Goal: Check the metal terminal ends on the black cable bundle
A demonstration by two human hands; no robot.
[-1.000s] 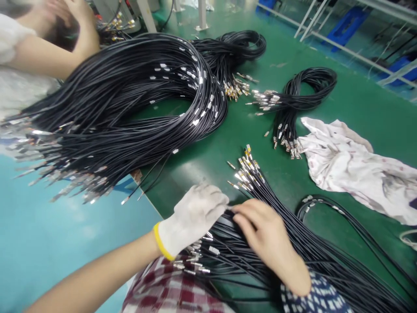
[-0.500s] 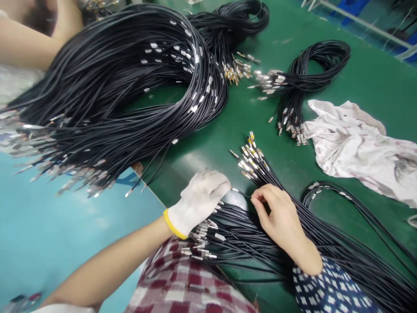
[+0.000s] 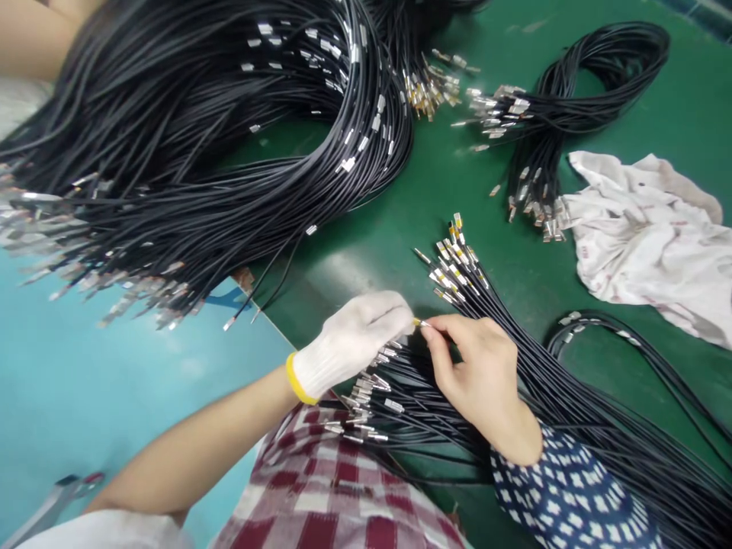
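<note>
My left hand [image 3: 353,339] wears a white knit glove with a yellow cuff and is closed, its fingertips pinching the small metal terminal [image 3: 420,323] of a black cable. My bare right hand [image 3: 476,366] is closed in a pinch on the same cable just behind the terminal. Both hands rest over a bundle of black cables [image 3: 549,396] that fans across the green table [image 3: 400,236], with metal-tipped ends [image 3: 454,259] just beyond my fingers and more ends [image 3: 366,396] below my glove.
A very large coil of black cables [image 3: 200,130] fills the upper left and overhangs the table edge. Smaller coils [image 3: 577,84] lie at the top right. A crumpled white cloth [image 3: 646,229] sits at right. Another person's arm [image 3: 34,38] shows at top left.
My hands have come together: the right hand moved left until its fingertips meet the gloved ones at the terminal. The view has shifted down, closer to the table.
</note>
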